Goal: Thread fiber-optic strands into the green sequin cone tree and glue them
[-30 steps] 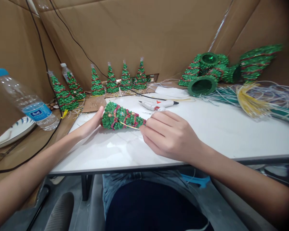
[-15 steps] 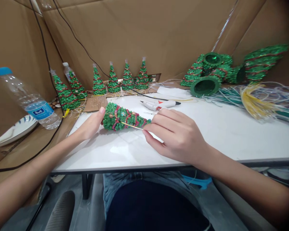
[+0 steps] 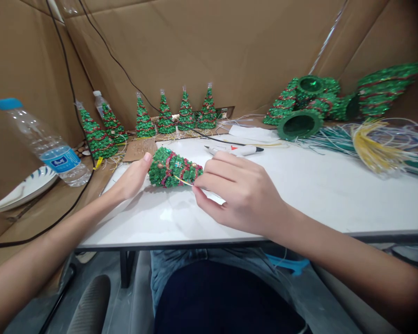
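**Sequined tree held on its side near the left edge of the desk**

A small green sequined cone tree with red garland [image 3: 172,169] is kept on its side low over the white desk [image 3: 306,195], near the left edge, with its base pointing to the left. Whether it rests on the surface cannot be told. The base is gripped by the left hand [image 3: 130,180]: the thumb is pressed on the rim, and the other fingers are hidden behind the tree. The tip is covered by the right hand [image 3: 238,195], whose fingertips are pressed together on a thin yellow strand [image 3: 181,180] that lies across the tree.

Just behind the right hand a white glue gun [image 3: 242,149] is seen. A row of small green standing trees [image 3: 176,115] is placed along the far edge. A clear plastic water bottle with a blue cap [image 3: 45,144] leans beyond the left edge. A pile of green glitter cones [image 3: 310,104] is stacked at the far right corner, beside a bundle of yellow and white strands [image 3: 372,148].
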{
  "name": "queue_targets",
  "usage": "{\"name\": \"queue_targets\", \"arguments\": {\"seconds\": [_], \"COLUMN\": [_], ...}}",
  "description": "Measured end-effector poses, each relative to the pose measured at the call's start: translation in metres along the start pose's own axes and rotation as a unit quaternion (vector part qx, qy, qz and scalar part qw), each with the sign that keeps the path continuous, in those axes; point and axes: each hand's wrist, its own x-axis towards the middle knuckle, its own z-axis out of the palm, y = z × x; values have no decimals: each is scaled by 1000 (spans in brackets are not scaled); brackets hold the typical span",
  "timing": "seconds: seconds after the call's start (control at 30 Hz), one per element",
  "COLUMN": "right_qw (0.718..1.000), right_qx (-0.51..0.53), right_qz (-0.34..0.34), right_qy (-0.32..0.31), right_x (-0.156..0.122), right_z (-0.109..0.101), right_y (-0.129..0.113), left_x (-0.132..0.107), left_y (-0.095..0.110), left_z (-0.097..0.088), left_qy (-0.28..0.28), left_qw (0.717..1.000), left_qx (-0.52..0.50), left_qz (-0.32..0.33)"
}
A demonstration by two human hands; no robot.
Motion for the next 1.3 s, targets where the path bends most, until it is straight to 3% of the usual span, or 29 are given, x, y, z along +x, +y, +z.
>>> {"name": "queue_targets", "arguments": {"seconds": [0.2, 0.4, 0.63, 0.77, 0.93, 1.13, 1.3], "right_qw": [999, 999, 990, 986, 982, 983, 991], "right_qx": [9, -13, -7, 3, 3, 57, 17], "right_qz": [26, 21, 76, 78, 74, 112, 69], "right_qy": [-16, -41, -115, -147, -175, -135, -110], "right_x": [6, 7, -1, -8, -16, -23, -24], "right_z": [5, 12, 27, 27, 22, 15, 14], "right_y": [0, -4, 4, 3, -3, -7, -15], "left_x": [0, -2, 0, 0, -1, -4, -5], "left_y": [3, -1, 1, 3, 9, 12, 9], "left_z": [-2, -3, -4, -9, -19, -23, -21], "left_qy": [34, 3, -12, -75, -141, -169, -171], "left_qw": [999, 1000, 1000, 997, 987, 978, 977], "left_qx": [28, 6, -15, -27, -12, -5, -2], "left_qz": [21, -5, -10, 1, 78, 124, 125]}}
